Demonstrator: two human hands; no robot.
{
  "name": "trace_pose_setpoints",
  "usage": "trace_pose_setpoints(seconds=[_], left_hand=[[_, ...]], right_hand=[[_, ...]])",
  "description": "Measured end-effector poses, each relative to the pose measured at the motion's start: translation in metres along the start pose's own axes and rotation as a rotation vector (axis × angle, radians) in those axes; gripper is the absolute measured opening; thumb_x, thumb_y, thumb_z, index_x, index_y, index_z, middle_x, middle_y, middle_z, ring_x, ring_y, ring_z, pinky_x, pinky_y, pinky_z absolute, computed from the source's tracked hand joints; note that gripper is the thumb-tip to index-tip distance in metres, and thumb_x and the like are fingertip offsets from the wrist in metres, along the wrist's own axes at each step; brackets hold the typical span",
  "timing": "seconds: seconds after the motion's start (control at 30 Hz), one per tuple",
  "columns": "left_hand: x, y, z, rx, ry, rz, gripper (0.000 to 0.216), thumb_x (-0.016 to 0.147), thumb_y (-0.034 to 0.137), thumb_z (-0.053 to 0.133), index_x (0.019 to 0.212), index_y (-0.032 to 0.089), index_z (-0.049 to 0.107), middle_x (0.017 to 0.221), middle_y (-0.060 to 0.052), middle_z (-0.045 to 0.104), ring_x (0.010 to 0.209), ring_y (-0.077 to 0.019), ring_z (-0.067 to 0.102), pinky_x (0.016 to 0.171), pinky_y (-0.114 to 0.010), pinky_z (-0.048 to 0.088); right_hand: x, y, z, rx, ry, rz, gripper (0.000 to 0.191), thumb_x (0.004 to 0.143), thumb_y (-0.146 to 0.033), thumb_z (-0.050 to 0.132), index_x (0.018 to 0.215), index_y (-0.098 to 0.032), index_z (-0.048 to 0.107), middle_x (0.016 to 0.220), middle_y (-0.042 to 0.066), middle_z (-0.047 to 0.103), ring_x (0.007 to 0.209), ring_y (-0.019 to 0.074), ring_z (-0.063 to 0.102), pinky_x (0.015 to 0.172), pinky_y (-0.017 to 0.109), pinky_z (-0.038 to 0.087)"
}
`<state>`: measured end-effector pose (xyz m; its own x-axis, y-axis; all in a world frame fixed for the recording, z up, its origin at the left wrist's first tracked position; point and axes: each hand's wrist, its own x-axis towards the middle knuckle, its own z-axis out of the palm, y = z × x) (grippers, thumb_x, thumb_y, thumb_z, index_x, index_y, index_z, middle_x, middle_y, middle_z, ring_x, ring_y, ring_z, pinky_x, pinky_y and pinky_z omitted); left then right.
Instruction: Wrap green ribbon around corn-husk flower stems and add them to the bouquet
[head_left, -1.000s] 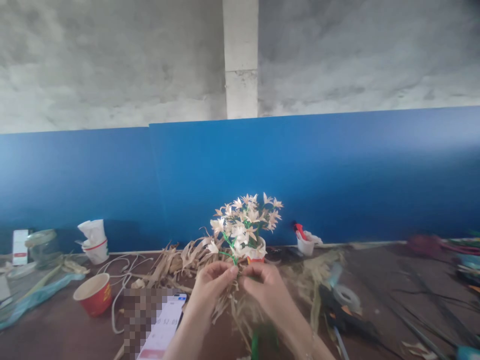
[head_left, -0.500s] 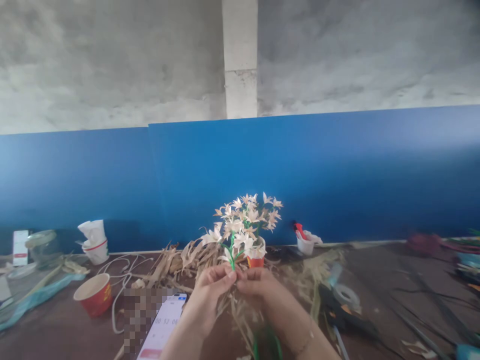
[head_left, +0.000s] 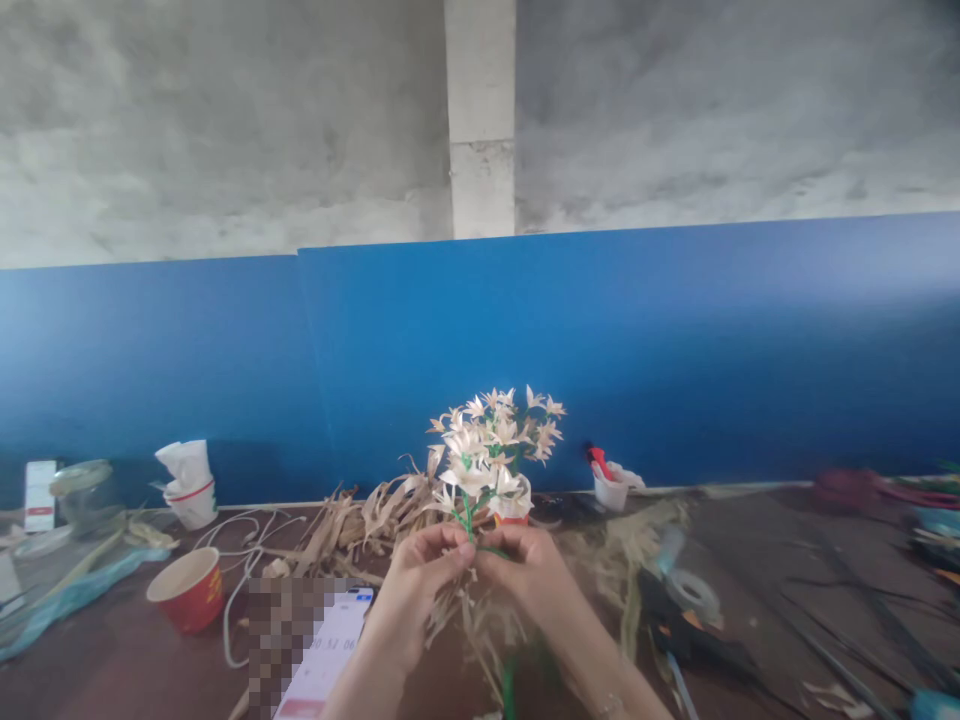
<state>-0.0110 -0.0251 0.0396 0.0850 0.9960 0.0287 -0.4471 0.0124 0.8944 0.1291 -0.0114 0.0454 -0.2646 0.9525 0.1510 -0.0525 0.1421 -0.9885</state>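
My left hand (head_left: 433, 575) is closed in a pinch on the green stem of a sprig of pale artificial flowers (head_left: 469, 477), held upright. Close beside it, my right hand (head_left: 527, 572) is also pinched, gripping a thin green strip (head_left: 491, 551) that runs towards the stem. Behind the sprig, more pale flowers (head_left: 546, 437) on green stems stand in a red and white paper cup (head_left: 521, 492), and the two groups overlap in view. Below my hands there is a blurred green piece (head_left: 509, 690) whose kind I cannot tell.
Dried husks (head_left: 390, 515) are heaped behind my left hand. A phone (head_left: 330, 645) lies by my left forearm, with a red paper cup (head_left: 187, 590) and a white cable (head_left: 251, 540) further left. Right of my hands are a tape roll (head_left: 691, 592) and a white cup (head_left: 611, 488) with a red-handled tool.
The held sprig has turned, and its blossoms sit closer to those behind. My right hand has shifted slightly right and up, and a green strip now shows between my hands.
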Motion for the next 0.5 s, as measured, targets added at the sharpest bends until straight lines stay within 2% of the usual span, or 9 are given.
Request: trace_pose_setpoints(seconds=[0.1, 0.2, 0.3, 0.37, 0.43, 0.5], left_hand=[[0.001, -0.001, -0.001, 0.044, -0.012, 0.010, 0.032, 0.056, 0.038, 0.078, 0.063, 0.015, 0.057, 0.051, 0.001, 0.058, 0.046, -0.0102, 0.051, 0.047, -0.020, 0.034], [0.003, -0.001, 0.000, 0.102, 0.034, 0.060, 0.033, 0.058, 0.041, 0.076, 0.065, 0.015, 0.058, 0.055, 0.001, 0.058, 0.049, -0.0098, 0.050, 0.050, -0.020, 0.034], [0.003, -0.002, 0.000, 0.150, 0.072, 0.105, 0.032, 0.058, 0.041, 0.076, 0.067, 0.015, 0.058, 0.059, 0.001, 0.058, 0.052, -0.0093, 0.049, 0.053, -0.019, 0.035], [0.002, -0.002, 0.000, 0.187, 0.076, 0.107, 0.033, 0.058, 0.041, 0.076, 0.067, 0.015, 0.057, 0.059, 0.002, 0.057, 0.052, -0.0087, 0.047, 0.053, -0.019, 0.034], [0.001, -0.002, 0.000, 0.207, 0.056, 0.096, 0.033, 0.059, 0.041, 0.075, 0.067, 0.015, 0.057, 0.059, 0.002, 0.056, 0.054, -0.0086, 0.047, 0.054, -0.018, 0.034], [-0.001, 0.000, 0.000, 0.186, 0.017, 0.070, 0.032, 0.061, 0.040, 0.075, 0.069, 0.015, 0.058, 0.060, 0.002, 0.056, 0.057, -0.0093, 0.049, 0.056, -0.019, 0.036]], right_hand=[[-0.001, -0.003, -0.002, -0.096, 0.046, -0.045, 0.022, 0.062, -0.036, 0.070, 0.064, -0.015, 0.064, 0.057, -0.001, 0.058, 0.053, 0.0105, 0.048, 0.051, 0.022, 0.037], [-0.002, -0.007, -0.004, -0.188, 0.074, -0.064, 0.015, 0.068, -0.032, 0.062, 0.068, -0.017, 0.065, 0.058, -0.001, 0.060, 0.055, 0.0123, 0.052, 0.053, 0.023, 0.039], [-0.006, -0.010, -0.006, -0.306, 0.080, -0.137, 0.012, 0.070, -0.025, 0.058, 0.070, -0.018, 0.067, 0.069, 0.002, 0.066, 0.069, 0.0171, 0.059, 0.065, 0.027, 0.043], [-0.008, -0.013, -0.006, -0.393, 0.134, -0.189, 0.010, 0.069, -0.022, 0.058, 0.070, -0.019, 0.067, 0.074, 0.003, 0.068, 0.076, 0.0195, 0.060, 0.071, 0.029, 0.043], [-0.011, -0.015, -0.007, -0.459, 0.186, -0.216, 0.008, 0.069, -0.021, 0.057, 0.067, -0.019, 0.065, 0.074, 0.003, 0.068, 0.076, 0.0200, 0.060, 0.071, 0.029, 0.043], [-0.012, -0.017, -0.009, -0.468, 0.174, -0.205, 0.007, 0.069, -0.021, 0.057, 0.066, -0.019, 0.064, 0.071, 0.003, 0.067, 0.073, 0.0196, 0.059, 0.068, 0.028, 0.043]])
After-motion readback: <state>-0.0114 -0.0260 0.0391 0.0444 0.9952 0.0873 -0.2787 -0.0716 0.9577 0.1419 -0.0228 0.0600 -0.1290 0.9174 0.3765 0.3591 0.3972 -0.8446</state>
